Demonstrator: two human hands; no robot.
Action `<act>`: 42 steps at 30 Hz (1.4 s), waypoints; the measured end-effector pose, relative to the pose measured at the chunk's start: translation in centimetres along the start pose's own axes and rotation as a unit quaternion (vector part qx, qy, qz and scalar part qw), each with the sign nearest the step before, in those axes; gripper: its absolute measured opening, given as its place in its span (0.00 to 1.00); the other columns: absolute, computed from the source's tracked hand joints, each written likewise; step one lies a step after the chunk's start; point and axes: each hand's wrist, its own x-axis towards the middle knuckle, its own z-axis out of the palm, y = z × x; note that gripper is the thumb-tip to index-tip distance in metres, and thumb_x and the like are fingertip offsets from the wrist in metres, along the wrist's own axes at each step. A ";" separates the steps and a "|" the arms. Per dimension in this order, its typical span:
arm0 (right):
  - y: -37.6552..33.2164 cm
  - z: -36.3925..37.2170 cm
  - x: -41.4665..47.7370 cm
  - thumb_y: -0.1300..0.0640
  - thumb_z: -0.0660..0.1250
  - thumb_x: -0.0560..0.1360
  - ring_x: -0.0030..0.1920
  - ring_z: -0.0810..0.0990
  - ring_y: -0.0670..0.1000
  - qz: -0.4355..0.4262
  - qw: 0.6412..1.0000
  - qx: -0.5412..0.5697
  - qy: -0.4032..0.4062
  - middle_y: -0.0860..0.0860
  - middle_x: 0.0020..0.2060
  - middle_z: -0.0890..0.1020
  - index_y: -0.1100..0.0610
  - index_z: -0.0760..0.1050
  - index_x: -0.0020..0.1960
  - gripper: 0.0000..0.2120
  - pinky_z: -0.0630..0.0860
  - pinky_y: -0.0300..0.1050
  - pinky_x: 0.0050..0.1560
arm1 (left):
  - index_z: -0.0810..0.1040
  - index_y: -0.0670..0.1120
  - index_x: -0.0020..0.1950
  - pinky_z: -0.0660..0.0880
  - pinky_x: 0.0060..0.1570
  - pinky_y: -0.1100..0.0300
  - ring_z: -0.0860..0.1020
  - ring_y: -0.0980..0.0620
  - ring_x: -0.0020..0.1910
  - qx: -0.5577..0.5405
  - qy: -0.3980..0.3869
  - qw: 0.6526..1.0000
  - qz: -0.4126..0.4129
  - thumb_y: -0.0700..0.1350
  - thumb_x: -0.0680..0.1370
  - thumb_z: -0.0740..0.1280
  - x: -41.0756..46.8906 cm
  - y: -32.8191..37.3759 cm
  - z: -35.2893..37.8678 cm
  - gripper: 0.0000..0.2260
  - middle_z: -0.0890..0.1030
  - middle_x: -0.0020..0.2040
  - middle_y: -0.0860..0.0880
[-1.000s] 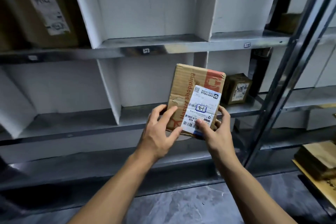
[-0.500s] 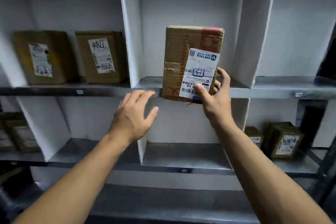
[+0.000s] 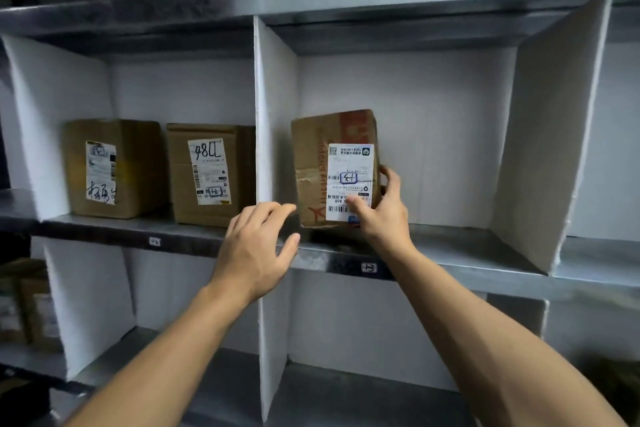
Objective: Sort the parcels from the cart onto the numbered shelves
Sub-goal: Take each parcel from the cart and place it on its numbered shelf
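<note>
A right hand (image 3: 382, 215) grips a brown cardboard parcel with a white shipping label (image 3: 334, 168), standing upright on the grey metal shelf (image 3: 460, 253), just right of the white divider (image 3: 268, 135). The left hand (image 3: 256, 250) hovers nearby, fingers relaxed, holding nothing.

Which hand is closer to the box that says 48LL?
Left. The left hand hovers open just below and right of the 48LL box; the right hand is farther right, past the white divider, holding another parcel.

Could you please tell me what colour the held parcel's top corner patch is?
The parcel has a red patch; head view.
</note>
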 end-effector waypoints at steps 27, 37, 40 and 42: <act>0.6 2.4 0.5 0.48 0.78 0.70 0.64 0.76 0.56 0.062 0.992 -0.097 -0.041 0.54 0.64 0.76 0.45 0.57 0.75 0.41 0.73 0.49 0.61 | 0.71 0.52 0.69 0.67 0.63 0.54 0.69 0.53 0.62 -0.044 -0.051 0.998 0.004 0.52 0.77 0.64 -0.1 -2.9 0.5 0.20 0.73 0.62 0.54; -0.6 -3.2 -11.1 0.51 0.67 0.79 0.62 0.74 0.57 -0.093 0.943 -0.320 0.009 0.56 0.63 0.76 0.58 0.73 0.69 0.21 0.72 0.50 0.62 | 0.72 0.50 0.68 0.68 0.62 0.54 0.70 0.52 0.62 -0.132 -0.074 0.986 0.064 0.53 0.76 0.63 -4.4 -0.9 -1.0 0.21 0.74 0.62 0.52; 0.0 -6.6 -16.3 0.53 0.69 0.77 0.56 0.77 0.62 -0.100 0.898 -0.428 0.008 0.59 0.58 0.79 0.60 0.76 0.64 0.18 0.77 0.56 0.54 | 0.72 0.49 0.68 0.69 0.61 0.52 0.71 0.50 0.61 -0.175 -0.106 0.974 0.097 0.54 0.76 0.60 -6.5 2.2 0.2 0.22 0.75 0.62 0.51; 0.5 -9.4 -19.8 0.53 0.69 0.76 0.53 0.78 0.64 -0.073 0.867 -0.493 -0.009 0.59 0.57 0.79 0.60 0.77 0.62 0.18 0.78 0.56 0.50 | 0.73 0.48 0.67 0.71 0.59 0.50 0.72 0.47 0.59 -0.201 -0.134 0.962 0.125 0.55 0.75 0.59 -8.2 5.0 1.3 0.23 0.76 0.61 0.49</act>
